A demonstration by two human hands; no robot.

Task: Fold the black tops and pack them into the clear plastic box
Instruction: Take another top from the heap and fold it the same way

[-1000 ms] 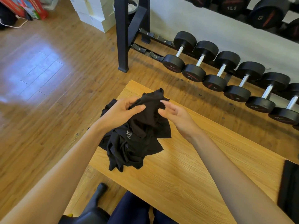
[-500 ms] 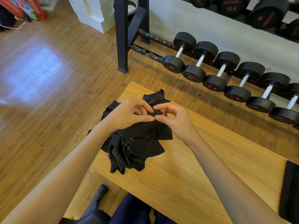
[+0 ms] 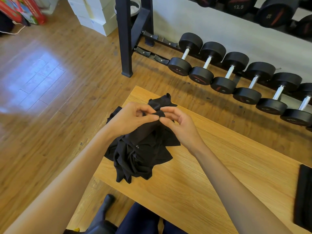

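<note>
A crumpled heap of black tops (image 3: 140, 154) lies at the left end of the wooden table (image 3: 211, 174). My left hand (image 3: 130, 118) and my right hand (image 3: 179, 125) meet above the heap. Both pinch the same raised fold of one black top between thumb and fingers, fingertips almost touching. A small white logo shows on the fabric below my hands. The clear plastic box is not in view.
A flat black item (image 3: 303, 198) lies at the table's right edge, cut off by the frame. Behind the table a row of dumbbells (image 3: 229, 73) rests on a low rack beside a black upright post (image 3: 125, 36). White boxes (image 3: 94, 16) stand on the wooden floor at the back.
My hands have come together on the top of the heap, from holding its sides to pinching one fold of fabric. The heap has barely shifted.
</note>
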